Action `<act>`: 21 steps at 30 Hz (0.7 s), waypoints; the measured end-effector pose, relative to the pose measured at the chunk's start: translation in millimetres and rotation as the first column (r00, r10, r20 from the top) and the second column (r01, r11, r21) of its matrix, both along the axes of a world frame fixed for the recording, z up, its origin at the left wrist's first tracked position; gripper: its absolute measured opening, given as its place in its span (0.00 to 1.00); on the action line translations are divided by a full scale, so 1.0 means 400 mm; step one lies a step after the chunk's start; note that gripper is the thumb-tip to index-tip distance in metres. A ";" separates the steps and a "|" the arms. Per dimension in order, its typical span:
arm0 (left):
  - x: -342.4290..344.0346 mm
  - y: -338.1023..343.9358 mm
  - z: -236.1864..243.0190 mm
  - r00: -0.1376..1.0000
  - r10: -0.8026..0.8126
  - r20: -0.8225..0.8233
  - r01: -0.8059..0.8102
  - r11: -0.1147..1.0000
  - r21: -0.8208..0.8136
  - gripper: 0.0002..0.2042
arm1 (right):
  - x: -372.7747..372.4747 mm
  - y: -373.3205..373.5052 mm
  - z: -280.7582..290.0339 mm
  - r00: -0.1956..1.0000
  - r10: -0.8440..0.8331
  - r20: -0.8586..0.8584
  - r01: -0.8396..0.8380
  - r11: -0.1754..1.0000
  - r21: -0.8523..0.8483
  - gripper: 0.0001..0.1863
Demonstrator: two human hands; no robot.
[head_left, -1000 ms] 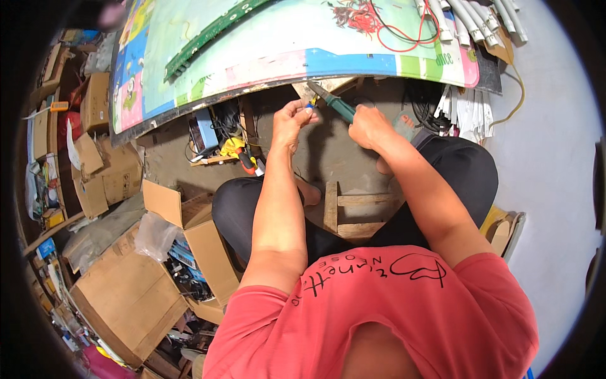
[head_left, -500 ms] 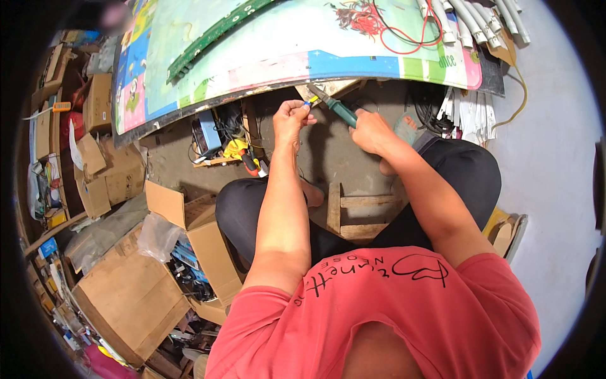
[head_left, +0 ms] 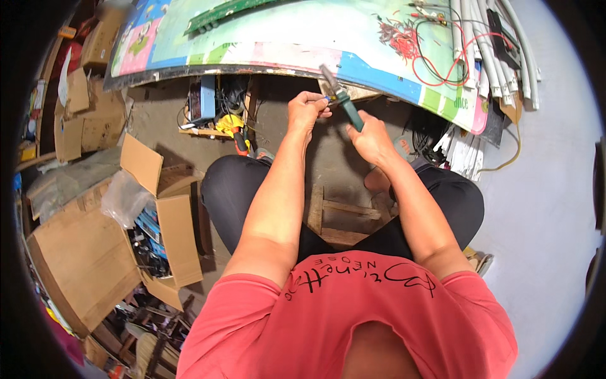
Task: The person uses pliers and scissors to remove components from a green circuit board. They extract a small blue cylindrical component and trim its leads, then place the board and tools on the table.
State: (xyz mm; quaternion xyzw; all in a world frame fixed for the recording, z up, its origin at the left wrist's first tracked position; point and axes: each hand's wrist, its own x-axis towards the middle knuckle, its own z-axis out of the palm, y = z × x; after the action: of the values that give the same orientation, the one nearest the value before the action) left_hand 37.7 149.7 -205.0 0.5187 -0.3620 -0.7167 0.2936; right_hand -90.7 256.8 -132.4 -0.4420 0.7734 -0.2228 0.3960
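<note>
A green-handled tool and a small blue-and-yellow piece, held close together.
The tool (head_left: 344,100) has a dark green handle and a long, narrow grey metal end. It slants in the right hand (head_left: 372,138), handle end low and toward the right, metal end up and toward the left, its tip showing against the front edge of the bench (head_left: 284,54). The small piece (head_left: 329,98) is pinched at the fingertips of the left hand (head_left: 307,112), just left of the tool; its blue part shows best, with a touch of yellow beside it. Whether the two touch cannot be told, and the piece is too small for its exact shape.
</note>
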 end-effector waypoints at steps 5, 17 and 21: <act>0.003 0.005 0.004 1.000 0.007 -0.008 -0.007 1.000 -0.003 0.05 | 0.017 0.004 -0.029 0.996 -0.082 0.039 0.082 0.997 -0.008 0.14; 0.002 0.004 -0.003 1.000 0.010 -0.011 -0.010 0.999 0.031 0.07 | 0.031 0.006 -0.057 0.997 -0.078 0.021 0.079 0.993 -0.089 0.12; -0.003 0.002 -0.014 1.000 -0.020 -0.005 0.020 0.999 0.041 0.07 | -0.011 0.009 -0.094 0.999 -0.003 0.048 -0.004 0.988 0.153 0.15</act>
State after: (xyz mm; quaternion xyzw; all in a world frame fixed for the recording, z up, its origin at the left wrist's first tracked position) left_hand 36.4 150.3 -210.4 0.5194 -0.3516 -0.7282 0.2764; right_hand -95.1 260.4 -169.9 -0.4048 0.7784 -0.1731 0.4474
